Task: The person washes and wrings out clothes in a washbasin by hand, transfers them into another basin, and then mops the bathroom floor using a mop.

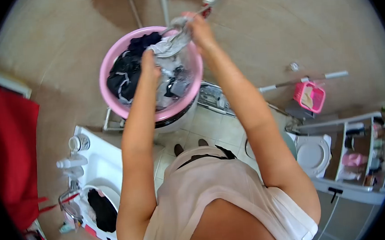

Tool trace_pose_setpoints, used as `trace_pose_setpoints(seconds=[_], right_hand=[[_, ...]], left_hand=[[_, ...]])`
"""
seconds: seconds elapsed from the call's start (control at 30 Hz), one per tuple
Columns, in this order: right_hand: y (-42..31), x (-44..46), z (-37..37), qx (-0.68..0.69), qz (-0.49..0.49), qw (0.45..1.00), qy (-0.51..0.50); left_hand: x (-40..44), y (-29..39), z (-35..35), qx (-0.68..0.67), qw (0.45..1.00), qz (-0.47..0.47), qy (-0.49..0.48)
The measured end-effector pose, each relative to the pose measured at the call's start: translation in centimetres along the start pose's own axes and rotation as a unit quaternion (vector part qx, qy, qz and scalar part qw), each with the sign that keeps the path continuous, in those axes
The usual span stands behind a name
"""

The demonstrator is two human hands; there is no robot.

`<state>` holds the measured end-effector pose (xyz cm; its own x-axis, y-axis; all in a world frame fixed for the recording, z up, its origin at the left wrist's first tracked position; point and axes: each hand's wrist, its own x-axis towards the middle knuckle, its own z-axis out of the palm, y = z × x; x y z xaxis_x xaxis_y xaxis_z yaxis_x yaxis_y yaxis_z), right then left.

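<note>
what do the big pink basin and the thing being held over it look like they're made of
Basin: probably smooth plastic, going by its even pink colour and soft sheen. Light item: thin fabric, since it bunches into loose folds between the hands; which fibre, I can't tell.

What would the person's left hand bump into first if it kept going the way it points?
The left hand would first meet the pale grey-white cloth at its fingers. Just beyond seems to be the dark navy cloth, though depth is hard to judge from above.
</note>
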<state>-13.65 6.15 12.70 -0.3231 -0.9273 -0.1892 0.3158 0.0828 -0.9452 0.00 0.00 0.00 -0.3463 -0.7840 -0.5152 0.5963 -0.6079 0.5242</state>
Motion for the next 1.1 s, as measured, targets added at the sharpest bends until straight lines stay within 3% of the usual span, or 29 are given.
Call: trace_pose_setpoints(seconds=[0.03,0.07,0.1,0.13,0.17,0.23,0.27,0.3,0.4,0.5,0.53,0.6,0.7,0.77,0.83,0.9,0.97,1.0,1.03,1.1], right_hand=[[-0.7,-0.6,-1.3,0.000,-0.012,1.000,0.024],[2.0,-0.5,-1.2,0.037,-0.012,0.999,0.004],[6.7,2.6,5.4,0.207,-0.063,0.975,-0.051],[9.4,1.8,4.0,0.247,-0.025,0.969,-0.005],[8.9,0.7,5.6,0.268,0.035,0.963,0.010],[9.8,-0.9,7.3,0.324,0.118,0.937,0.055],[13.8,3.1,8.1,0.511,0.060,0.856,-0.054],[15.3,4.5,8.8,0.626,0.060,0.773,-0.078],[17.5,7.8,10.5,0.645,-0.082,0.725,-0.228],[22.9,14.6,12.2,0.609,-0.146,0.745,-0.231],[25.2,16.6,12.5,0.614,-0.115,0.756,-0.195],[21.6,11.2,11.7,0.655,0.084,0.751,-0.014],[13.1,2.1,9.9,0.425,0.072,0.896,0.103],[12.4,1.4,8.4,0.224,-0.011,0.971,0.084],[10.3,0.4,6.6,-0.001,-0.058,0.998,0.038],[11.9,4.2,5.5,-0.210,-0.161,0.959,0.105],[8.9,2.0,3.1,-0.321,-0.204,0.916,0.127],[9.0,2.4,2.0,-0.355,-0.240,0.889,0.162],[7.8,2.2,1.3,-0.416,-0.204,0.871,0.166],[5.4,2.0,1.1,-0.498,-0.153,0.834,0.183]], left_hand=[[0.4,-1.0,1.3,0.010,1.000,-0.016,-0.020],[3.6,-1.3,-0.1,-0.022,0.991,0.046,-0.122],[0.5,10.5,0.4,0.166,0.972,0.102,-0.133],[2.3,8.1,0.2,0.161,0.970,0.087,-0.160],[-1.1,9.2,2.4,0.214,0.963,0.073,-0.149],[-4.6,9.3,3.7,0.315,0.923,0.170,-0.144],[-6.1,9.1,4.4,0.348,0.903,0.199,-0.155],[-7.0,8.6,4.8,0.374,0.883,0.232,-0.165],[-7.4,6.7,3.7,0.487,0.805,0.277,-0.198],[-7.9,6.2,3.7,0.717,0.525,0.453,-0.074],[-6.7,6.4,3.3,0.739,0.483,0.469,-0.022],[-4.5,7.5,2.7,0.739,0.469,0.482,0.020],[2.4,12.2,-0.8,0.772,0.426,0.472,0.011],[4.6,15.1,-3.6,0.798,0.406,0.445,-0.002],[6.8,18.2,-6.0,0.774,0.373,0.508,0.062],[4.0,19.6,-4.1,0.749,0.396,0.515,0.132],[4.7,22.5,-4.9,0.623,0.521,0.576,0.096],[2.2,22.5,-3.6,0.629,0.525,0.566,0.094],[-0.8,21.7,-1.5,0.635,0.532,0.554,0.088],[-3.7,21.5,0.5,0.664,0.469,0.579,0.068]])
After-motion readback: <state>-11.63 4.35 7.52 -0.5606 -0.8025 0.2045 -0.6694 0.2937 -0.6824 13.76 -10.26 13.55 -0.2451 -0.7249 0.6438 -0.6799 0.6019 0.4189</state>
